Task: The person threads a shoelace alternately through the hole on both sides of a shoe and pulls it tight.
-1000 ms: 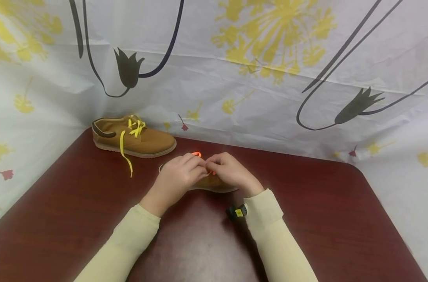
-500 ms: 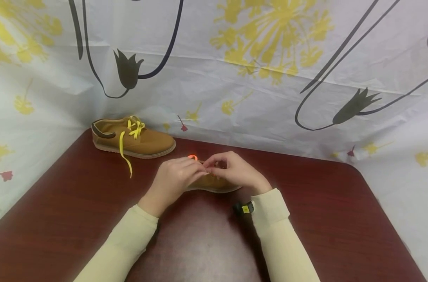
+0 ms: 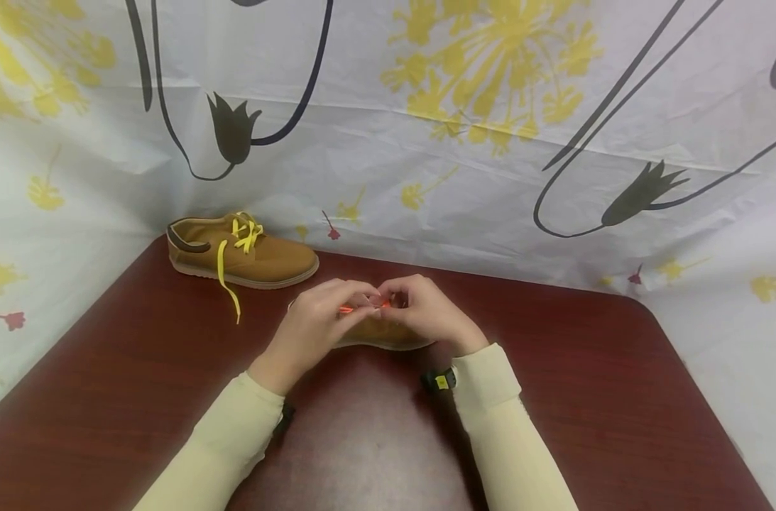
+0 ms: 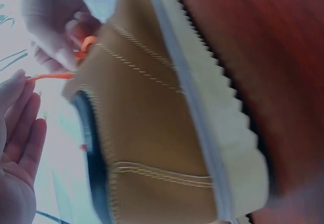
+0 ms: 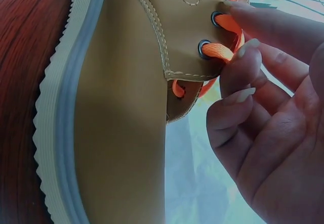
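A tan shoe (image 3: pixel 381 335) with a pale ridged sole and an orange shoelace (image 5: pixel 217 51) stands on the table, partly hidden by both hands in the head view. My left hand (image 3: pixel 311 326) pinches a taut stretch of the lace between thumb and forefinger, as the left wrist view shows; its other fingers are loosely bent. Over the lacing, my right hand (image 5: pixel 273 107) has curled fingers on the lace beside the metal eyelets (image 5: pixel 204 49). One of its fingertips lies right by the top eyelet, where the lace runs out toward the left hand.
A second tan shoe (image 3: pixel 260 259) with yellow laces (image 3: pixel 247 231) stands at the back left, one lace end hanging onto the dark red table (image 3: pixel 586 397). A white patterned sheet (image 3: pixel 362 135) rises behind. A black device with a yellow label (image 3: pixel 441 382) sits at the right wrist.
The orange loop that stood above the left hand has gone from sight; a straight stretch of lace now shows between the left fingers. The right hand first shifted slightly right. The yellow-laced shoe stays put.
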The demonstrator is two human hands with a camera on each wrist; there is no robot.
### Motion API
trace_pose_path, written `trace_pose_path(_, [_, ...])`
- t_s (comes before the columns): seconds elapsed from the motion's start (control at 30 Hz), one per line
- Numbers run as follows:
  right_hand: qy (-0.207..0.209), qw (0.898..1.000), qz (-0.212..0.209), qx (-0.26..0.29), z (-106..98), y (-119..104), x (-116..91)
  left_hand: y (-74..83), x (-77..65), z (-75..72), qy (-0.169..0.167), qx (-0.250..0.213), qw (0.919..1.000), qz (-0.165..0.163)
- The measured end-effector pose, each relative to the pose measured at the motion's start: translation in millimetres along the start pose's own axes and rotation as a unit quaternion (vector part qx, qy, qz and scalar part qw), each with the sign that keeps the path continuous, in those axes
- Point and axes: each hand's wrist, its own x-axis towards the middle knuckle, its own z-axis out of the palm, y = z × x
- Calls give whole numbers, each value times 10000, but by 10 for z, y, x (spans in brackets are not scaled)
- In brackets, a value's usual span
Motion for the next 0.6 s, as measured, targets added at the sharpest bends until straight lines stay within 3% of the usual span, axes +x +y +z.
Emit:
trace_pose_path(0.37, [86,9999,25,-80,4,-14,-7,152,135,-224,563,-703,9958,-162])
trace_pose_path(0.6, [95,9999,82,-13,19,-35,-6,274,179,-368,802,-747,9939,139])
